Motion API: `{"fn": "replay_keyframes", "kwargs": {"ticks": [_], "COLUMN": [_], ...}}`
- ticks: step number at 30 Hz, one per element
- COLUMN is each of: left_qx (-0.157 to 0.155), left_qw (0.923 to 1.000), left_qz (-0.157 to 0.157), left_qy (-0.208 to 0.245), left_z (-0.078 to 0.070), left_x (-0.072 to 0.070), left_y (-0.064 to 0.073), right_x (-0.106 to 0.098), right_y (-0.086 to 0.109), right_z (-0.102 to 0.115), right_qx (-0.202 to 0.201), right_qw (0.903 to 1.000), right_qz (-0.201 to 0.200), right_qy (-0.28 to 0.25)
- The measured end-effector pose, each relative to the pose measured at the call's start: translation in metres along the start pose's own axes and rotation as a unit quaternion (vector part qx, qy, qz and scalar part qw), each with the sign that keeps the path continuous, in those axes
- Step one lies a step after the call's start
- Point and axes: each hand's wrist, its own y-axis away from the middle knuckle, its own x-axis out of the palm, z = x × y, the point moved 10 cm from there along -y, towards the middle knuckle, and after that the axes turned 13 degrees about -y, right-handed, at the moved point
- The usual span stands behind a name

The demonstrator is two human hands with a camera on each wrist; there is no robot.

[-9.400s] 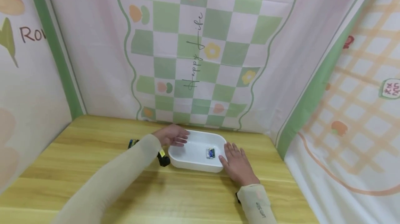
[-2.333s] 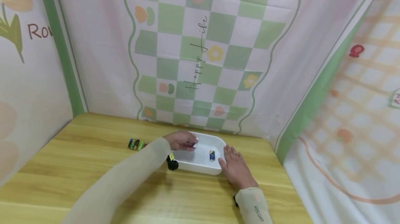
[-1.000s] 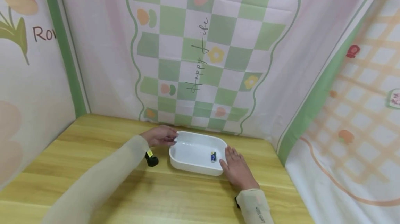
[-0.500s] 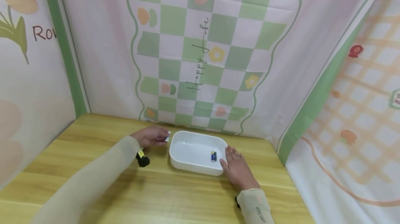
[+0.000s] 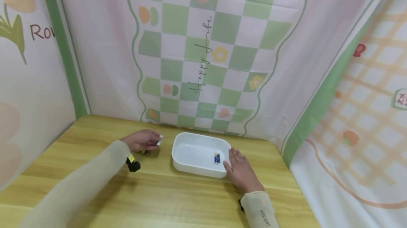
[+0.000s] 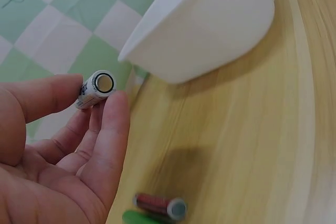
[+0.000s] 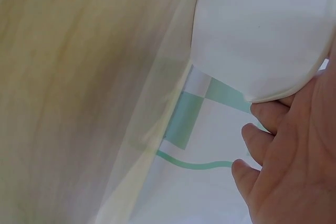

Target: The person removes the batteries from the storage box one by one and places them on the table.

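My left hand [image 5: 143,140] pinches a white battery [image 6: 95,88] between thumb and fingertips, held above the table to the left of the tray. Below it in the left wrist view lie a dark red battery [image 6: 156,205] and a green battery [image 6: 138,217]; the hand mostly hides them in the head view. The white tray [image 5: 197,169] holds a small blue-and-yellow battery pair or single [image 5: 217,158] near its right end; I cannot tell which. My right hand [image 5: 244,172] rests against the tray's right rim with fingers extended, and they touch its outer side in the right wrist view.
The wooden table [image 5: 178,199] extends around the tray. A checkered cloth [image 5: 194,62] hangs behind its back edge, with printed curtains to the left and right. A black wrist camera [image 5: 133,164] sits under the left wrist.
My left hand has taken the white battery out of the tray, over its left rim, and moved left with it. Earlier a pale battery also lay in the tray. The right hand stays put.
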Motion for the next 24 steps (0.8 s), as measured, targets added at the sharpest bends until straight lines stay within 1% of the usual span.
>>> {"fn": "replay_keyframes", "kwargs": {"ticks": [3, 7, 11, 15, 19, 24], "left_qx": [0.000, -0.001, 0.000, 0.001, 0.002, -0.003], "left_qw": [1.0000, 0.9999, 0.9999, 0.9999, 1.0000, 0.9999], "left_qz": [-0.003, -0.010, -0.012, -0.012, -0.002, -0.010], "left_qy": [-0.005, -0.010, -0.008, -0.002, 0.001, 0.008], "left_z": [0.005, 0.011, 0.012, 0.015, 0.018, 0.020], "left_x": [-0.007, -0.013, -0.018, -0.022, -0.026, -0.036], "left_y": [0.002, 0.007, 0.014, 0.015, 0.017, 0.023], "right_x": [-0.001, -0.001, -0.001, -0.002, -0.001, -0.005], "right_y": [0.000, 0.000, 0.001, 0.001, 0.001, 0.000], "right_z": [0.001, 0.001, 0.002, 0.002, 0.002, 0.005], "right_qx": [0.000, 0.000, -0.002, -0.002, -0.003, -0.009], "right_qw": [1.0000, 1.0000, 1.0000, 1.0000, 1.0000, 0.9999], "right_qz": [0.000, 0.001, -0.002, -0.003, -0.001, -0.005], "right_qy": [-0.003, -0.004, -0.007, -0.007, -0.005, -0.013]}}
